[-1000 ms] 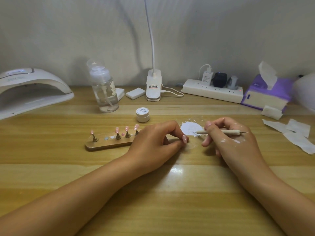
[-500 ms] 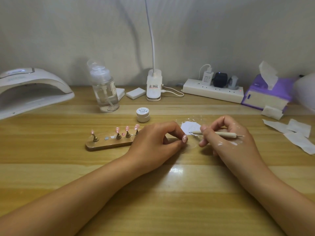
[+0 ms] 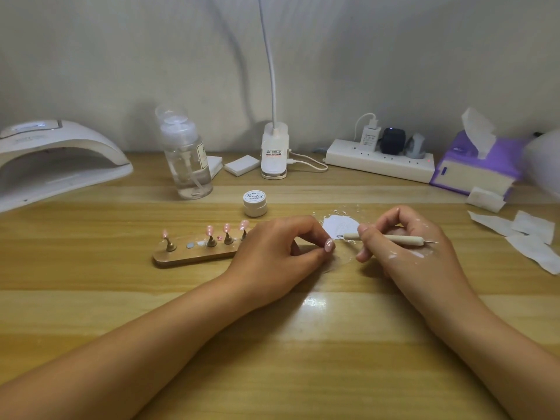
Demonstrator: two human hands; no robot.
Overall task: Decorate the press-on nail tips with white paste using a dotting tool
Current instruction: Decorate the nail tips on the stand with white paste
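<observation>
While the left hand [image 3: 278, 251] pinches a pink nail tip [image 3: 329, 245] in a narrow grip, the right hand [image 3: 406, 248] grips the dotting tool [image 3: 385, 237], point at the white paste [image 3: 339, 225] on the table [image 3: 272, 359].

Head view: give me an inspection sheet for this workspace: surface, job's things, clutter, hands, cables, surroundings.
Surface: wooden table; white paste smeared and spattered by the right hand.
Job's things: stand with four tips and one bare slot; closed jar behind it; tool.
Clutter: bottle, pads, tissue box, loose wipes.
Hands: right hand grips the tool, tip at the paste's edge, paste on its back; left hand has its fingers curled, thumb to forefinger, contents unclear.
Cables: clip lamp cable; charger lead on power strip.
Surroundings: nail lamp, plain wall.
</observation>
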